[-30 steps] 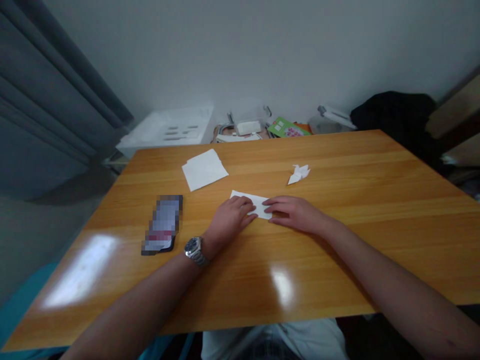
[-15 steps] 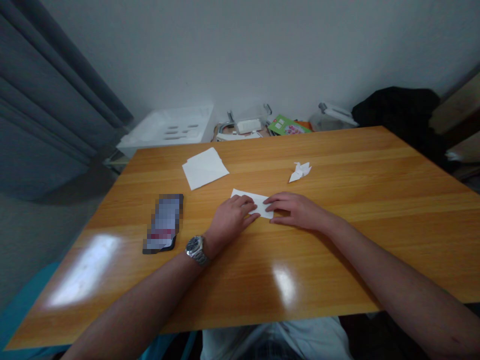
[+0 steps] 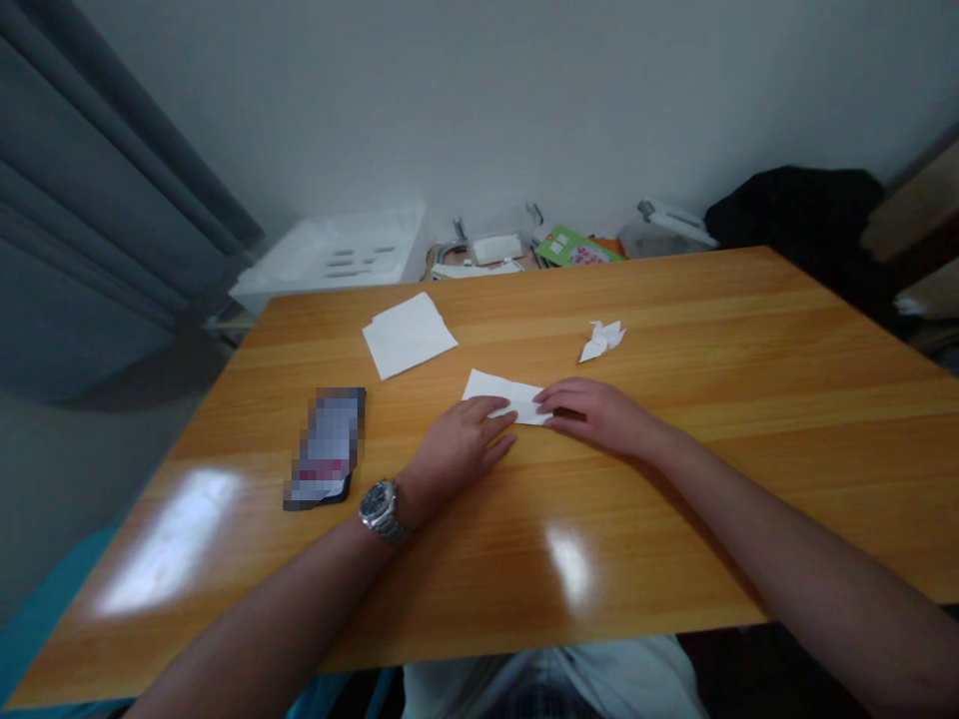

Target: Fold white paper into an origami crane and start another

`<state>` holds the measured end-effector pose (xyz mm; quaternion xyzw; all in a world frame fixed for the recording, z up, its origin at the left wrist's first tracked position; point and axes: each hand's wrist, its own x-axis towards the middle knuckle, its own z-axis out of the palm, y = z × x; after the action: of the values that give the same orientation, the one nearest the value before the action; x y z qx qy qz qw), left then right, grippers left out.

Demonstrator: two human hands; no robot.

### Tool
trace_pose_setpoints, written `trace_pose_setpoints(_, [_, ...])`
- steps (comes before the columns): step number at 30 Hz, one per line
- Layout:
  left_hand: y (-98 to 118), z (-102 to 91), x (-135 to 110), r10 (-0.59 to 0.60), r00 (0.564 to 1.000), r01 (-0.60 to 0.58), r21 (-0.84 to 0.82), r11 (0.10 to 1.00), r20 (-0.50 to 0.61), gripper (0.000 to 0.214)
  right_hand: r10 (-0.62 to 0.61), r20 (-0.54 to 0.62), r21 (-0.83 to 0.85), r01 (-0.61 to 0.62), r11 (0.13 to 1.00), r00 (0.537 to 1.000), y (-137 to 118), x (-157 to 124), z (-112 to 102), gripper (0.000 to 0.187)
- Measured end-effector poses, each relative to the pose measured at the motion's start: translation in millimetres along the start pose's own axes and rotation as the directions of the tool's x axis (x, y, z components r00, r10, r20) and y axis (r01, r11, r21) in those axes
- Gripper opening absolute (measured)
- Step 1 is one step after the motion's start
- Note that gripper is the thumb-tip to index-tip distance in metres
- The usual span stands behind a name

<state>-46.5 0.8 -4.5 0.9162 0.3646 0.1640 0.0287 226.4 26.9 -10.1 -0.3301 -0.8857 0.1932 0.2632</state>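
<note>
A strip of folded white paper (image 3: 490, 385) lies flat on the wooden table in front of me. My left hand (image 3: 461, 446), with a metal watch on its wrist, rests on the near left part of the paper. Its fingers are stretched and apart, the fingertips touching the paper's surface. My right hand (image 3: 591, 409) has the paper's right end between its thumb and fingers, and covers that corner. Beyond the right hand sits a folded paper bird (image 3: 601, 341). Farther left lie loose white sheets of paper (image 3: 410, 337).
A phone (image 3: 328, 444) with a blurred screen lies left of my left hand on the table (image 3: 674, 559). Past the far edge stand a white foam box (image 3: 337, 250), a green booklet (image 3: 573, 248) and a clear container (image 3: 659, 235). A grey curtain (image 3: 97, 220) hangs at left.
The paper strip has shifted slightly to the right and is turned a little. My right hand has moved slightly away from me; my left fingers have spread more.
</note>
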Motion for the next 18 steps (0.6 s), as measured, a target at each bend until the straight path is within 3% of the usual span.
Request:
trace_pose_setpoints(11, [9.9, -4.3, 10.0, -0.123, 0.992, 0.123, 0.028, 0.992, -0.004, 0.023, 0.012, -0.012, 0.101, -0.011, 0.995, 1.0, -6.6, 2.1, -0.4, 0.016])
trace_pose_setpoints(15, [8.9, -5.0, 9.5, -0.137, 0.991, 0.137, 0.024, 0.99, -0.002, 0.025, 0.003, 0.019, 0.149, -0.006, 0.989, 1.0, -3.0, -1.6, -3.0, 0.026])
trace_pose_setpoints(18, [7.8, -4.5, 8.8, -0.122, 0.993, 0.122, 0.013, 0.992, -0.011, 0.025, 0.019, 0.035, 0.164, -0.025, 0.986, 0.999, -0.2, -2.7, -4.8, 0.02])
